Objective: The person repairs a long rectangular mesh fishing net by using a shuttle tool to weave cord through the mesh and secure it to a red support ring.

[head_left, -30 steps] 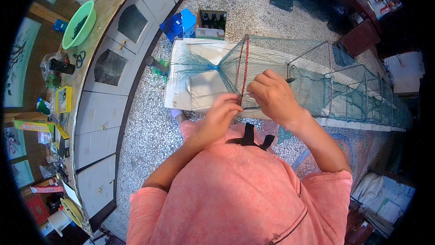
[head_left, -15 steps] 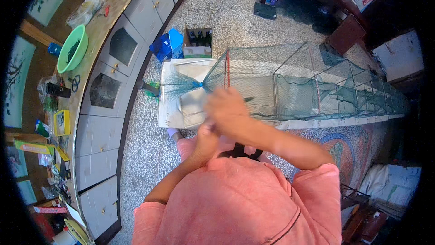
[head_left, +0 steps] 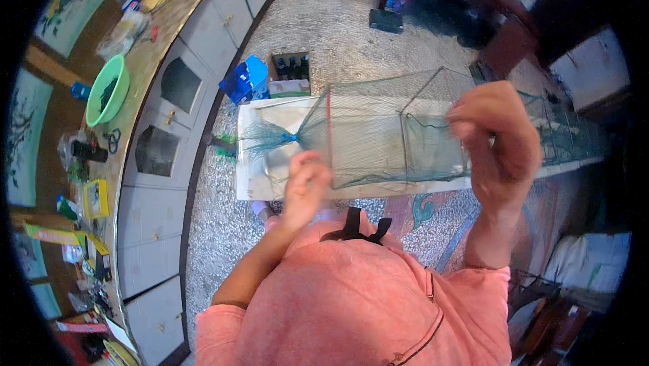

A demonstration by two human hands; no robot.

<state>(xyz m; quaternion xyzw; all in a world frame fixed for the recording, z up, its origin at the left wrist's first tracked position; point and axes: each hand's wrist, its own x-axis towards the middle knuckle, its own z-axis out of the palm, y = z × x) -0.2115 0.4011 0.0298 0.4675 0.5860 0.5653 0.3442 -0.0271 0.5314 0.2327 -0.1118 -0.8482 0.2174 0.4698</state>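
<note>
A long counter (head_left: 145, 88) with grey cabinet doors curves along the nine o'clock side of the view, cluttered on top. Across the centre stretches a green mesh cage net (head_left: 385, 132) on wire frames, its gathered end pointing toward nine o'clock and its length running off toward three o'clock; it lies on a pale sheet (head_left: 260, 170) spread over the speckled floor. At three o'clock the right hand (head_left: 497, 143) is raised near the camera, fingers curled closed (what they pinch, perhaps a thread of the netting, cannot be told). Just below centre the left hand (head_left: 305, 187) is loosely fisted at the net's near edge; whether it grips the mesh is unclear. At ten o'clock a green bowl (head_left: 107, 90) sits on the counter, and a blue box (head_left: 247, 78) stands at eleven o'clock beside the sheet
</note>
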